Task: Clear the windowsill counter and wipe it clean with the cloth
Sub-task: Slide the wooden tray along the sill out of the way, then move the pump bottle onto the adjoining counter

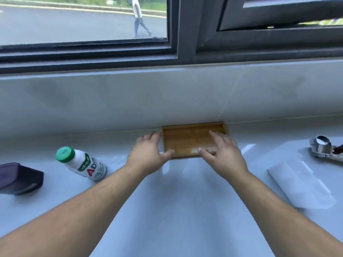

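A shallow wooden tray (187,140) lies on the pale windowsill counter (185,201), pushed against the back wall. My left hand (148,154) grips its left end, fingers along the side and thumb on the front rim. My right hand (222,154) covers the tray's right part, with its thumb on the front rim. The tray looks empty. A white folded sheet (300,184), possibly the cloth, rests flat on the counter to the right.
A white bottle with a green cap (81,164) stands at the left, and a dark purple pouch (18,179) lies at the far left edge. A shiny metal object (323,147) sits at the far right. The dark window frame (178,52) runs above the wall.
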`<action>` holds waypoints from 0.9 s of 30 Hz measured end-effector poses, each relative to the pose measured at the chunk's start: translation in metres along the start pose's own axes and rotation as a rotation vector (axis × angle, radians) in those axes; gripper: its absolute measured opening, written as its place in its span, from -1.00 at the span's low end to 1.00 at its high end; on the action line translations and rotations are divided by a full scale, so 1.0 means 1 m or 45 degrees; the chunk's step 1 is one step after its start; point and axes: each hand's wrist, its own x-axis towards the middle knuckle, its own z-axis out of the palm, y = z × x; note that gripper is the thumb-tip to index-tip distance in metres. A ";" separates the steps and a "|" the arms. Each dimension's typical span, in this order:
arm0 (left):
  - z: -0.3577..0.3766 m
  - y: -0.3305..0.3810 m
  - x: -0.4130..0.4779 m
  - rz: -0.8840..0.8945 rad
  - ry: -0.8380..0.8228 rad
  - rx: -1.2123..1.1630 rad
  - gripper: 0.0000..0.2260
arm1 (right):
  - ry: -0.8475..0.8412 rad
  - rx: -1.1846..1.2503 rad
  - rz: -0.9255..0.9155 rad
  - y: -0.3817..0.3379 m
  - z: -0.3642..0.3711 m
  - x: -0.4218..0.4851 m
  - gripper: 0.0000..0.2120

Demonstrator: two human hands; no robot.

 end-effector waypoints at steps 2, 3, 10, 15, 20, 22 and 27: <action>-0.020 -0.008 -0.020 0.028 0.056 -0.043 -0.28 | 0.002 -0.037 -0.071 -0.029 -0.002 -0.014 -0.23; -0.031 -0.014 -0.033 0.037 0.076 -0.085 -0.28 | 0.010 -0.044 -0.105 -0.045 -0.002 -0.023 -0.23; -0.097 -0.132 -0.181 -0.107 0.081 -0.437 -0.41 | -0.019 -0.067 -0.394 -0.179 0.023 -0.117 -0.34; -0.154 -0.241 -0.283 -0.206 0.307 -0.333 -0.35 | -0.078 -0.114 -0.573 -0.291 0.062 -0.191 -0.30; -0.212 -0.335 -0.378 -0.295 0.532 -0.266 -0.36 | -0.074 -0.003 -0.725 -0.407 0.098 -0.256 -0.32; -0.233 -0.370 -0.412 -0.346 0.595 -0.247 -0.37 | -0.077 0.011 -0.777 -0.447 0.110 -0.277 -0.33; -0.274 -0.440 -0.459 -0.492 0.673 -0.242 -0.36 | -0.151 0.073 -0.781 -0.511 0.136 -0.303 -0.38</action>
